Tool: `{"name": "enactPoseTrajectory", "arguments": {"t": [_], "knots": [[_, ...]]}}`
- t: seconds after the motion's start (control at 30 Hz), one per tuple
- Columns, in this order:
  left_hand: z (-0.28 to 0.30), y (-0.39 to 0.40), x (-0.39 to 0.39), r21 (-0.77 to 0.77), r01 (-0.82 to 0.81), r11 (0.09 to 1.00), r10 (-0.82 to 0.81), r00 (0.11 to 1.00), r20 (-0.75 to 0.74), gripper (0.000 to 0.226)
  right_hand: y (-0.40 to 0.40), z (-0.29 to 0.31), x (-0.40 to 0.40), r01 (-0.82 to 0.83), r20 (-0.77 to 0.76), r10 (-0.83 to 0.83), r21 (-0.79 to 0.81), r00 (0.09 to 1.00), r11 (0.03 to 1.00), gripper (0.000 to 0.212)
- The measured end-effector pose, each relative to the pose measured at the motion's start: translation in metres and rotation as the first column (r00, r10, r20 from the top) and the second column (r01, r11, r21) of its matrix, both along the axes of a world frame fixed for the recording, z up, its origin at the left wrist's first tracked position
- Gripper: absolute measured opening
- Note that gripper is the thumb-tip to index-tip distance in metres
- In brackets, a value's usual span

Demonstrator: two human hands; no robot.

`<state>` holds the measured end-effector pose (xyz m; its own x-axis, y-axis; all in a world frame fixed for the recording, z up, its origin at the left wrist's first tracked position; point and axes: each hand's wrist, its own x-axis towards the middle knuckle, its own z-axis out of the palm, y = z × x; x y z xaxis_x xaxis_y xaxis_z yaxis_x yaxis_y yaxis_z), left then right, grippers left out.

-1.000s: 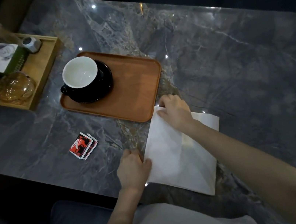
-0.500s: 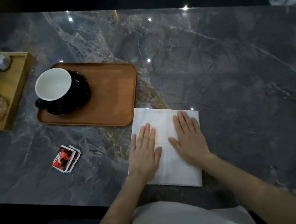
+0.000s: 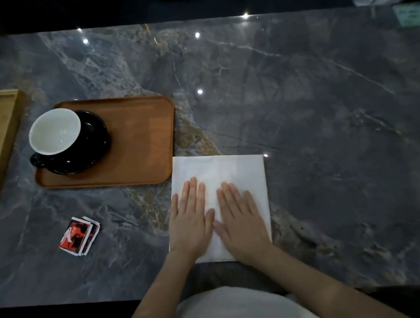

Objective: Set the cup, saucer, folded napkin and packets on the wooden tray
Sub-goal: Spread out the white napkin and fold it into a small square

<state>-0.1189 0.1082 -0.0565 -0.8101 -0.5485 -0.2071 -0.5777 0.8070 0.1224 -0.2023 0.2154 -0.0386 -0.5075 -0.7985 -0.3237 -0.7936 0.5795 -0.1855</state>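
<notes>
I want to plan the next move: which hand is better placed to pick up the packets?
Left. The left hand lies on the napkin nearer the packets; the right hand would have to cross over it.

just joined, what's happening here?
A person is laying out a coffee service on a marble table. Both hands, left hand and right hand, lie flat on a white napkin beside the wooden tray, apparently pressing a fold. The cup sits on its black saucer on the tray. The red packets lie on the table, off the tray. Napkin and packets remain to be placed.
</notes>
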Motion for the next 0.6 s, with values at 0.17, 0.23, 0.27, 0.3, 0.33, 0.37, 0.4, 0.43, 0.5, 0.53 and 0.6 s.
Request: {"name": "enactPoseTrajectory", "arguments": {"t": [0.17, 0.23, 0.27, 0.3, 0.33, 0.37, 0.4, 0.43, 0.5, 0.53, 0.6], "knots": [[0.001, 0.001, -0.001, -0.006, 0.007, 1.000, -0.007, 0.999, -0.038, 0.058, 0.036, -0.008, -0.012, -0.059, -0.027, 0.060, 0.023, 0.998, 0.998, 0.069], [0.001, 0.001, -0.001, 0.004, 0.009, 1.000, -0.009, 0.998, -0.055, 0.058, 0.051, -0.010, -0.021, -0.034, -0.015, 0.033, -0.021, 0.999, 0.999, 0.068], [0.000, 0.001, 0.000, -0.005, 0.011, 1.000, -0.011, 0.998, -0.055, 0.059, 0.058, -0.010, -0.025, -0.020, -0.001, 0.020, -0.039, 1.000, 0.999, 0.068], [0.000, 0.001, 0.000, -0.016, 0.014, 1.000, -0.015, 0.999, -0.049, 0.060, 0.062, -0.012, -0.027, -0.016, -0.010, 0.015, -0.065, 1.000, 0.998, 0.068], [0.000, 0.001, -0.001, -0.028, 0.017, 0.999, -0.018, 0.999, -0.050, 0.062, 0.065, -0.012, -0.029, -0.020, -0.021, 0.018, -0.082, 1.000, 0.996, 0.068], [0.000, 0.000, -0.001, -0.029, 0.018, 0.999, -0.020, 0.998, -0.052, 0.062, 0.066, -0.013, -0.030, -0.029, -0.039, 0.025, -0.103, 0.999, 0.994, 0.066], [0.000, 0.000, -0.001, -0.024, 0.021, 0.999, -0.023, 0.998, -0.055, 0.062, 0.064, -0.012, -0.032, -0.038, -0.064, 0.030, -0.122, 0.998, 0.992, 0.063], [0.003, 0.000, -0.002, -0.016, 0.027, 1.000, -0.028, 0.998, -0.056, 0.061, 0.062, -0.010, -0.034, -0.043, -0.094, 0.029, -0.153, 0.995, 0.987, 0.058], [0.013, -0.002, -0.006, 0.018, 0.046, 0.999, -0.045, 0.999, -0.025, 0.058, 0.052, -0.003, -0.045, -0.028, -0.112, -0.002, -0.262, 0.994, 0.965, 0.041], [0.021, -0.005, -0.011, 0.046, 0.049, 0.998, -0.050, 0.999, 0.013, 0.056, 0.045, 0.001, -0.053, -0.008, -0.096, -0.025, -0.323, 0.995, 0.946, 0.034], [0.036, -0.015, -0.026, 0.064, 0.037, 0.997, -0.040, 0.998, 0.049, 0.044, 0.029, 0.009, -0.070, 0.038, -0.022, -0.051, -0.393, 0.998, 0.919, 0.027]]}}
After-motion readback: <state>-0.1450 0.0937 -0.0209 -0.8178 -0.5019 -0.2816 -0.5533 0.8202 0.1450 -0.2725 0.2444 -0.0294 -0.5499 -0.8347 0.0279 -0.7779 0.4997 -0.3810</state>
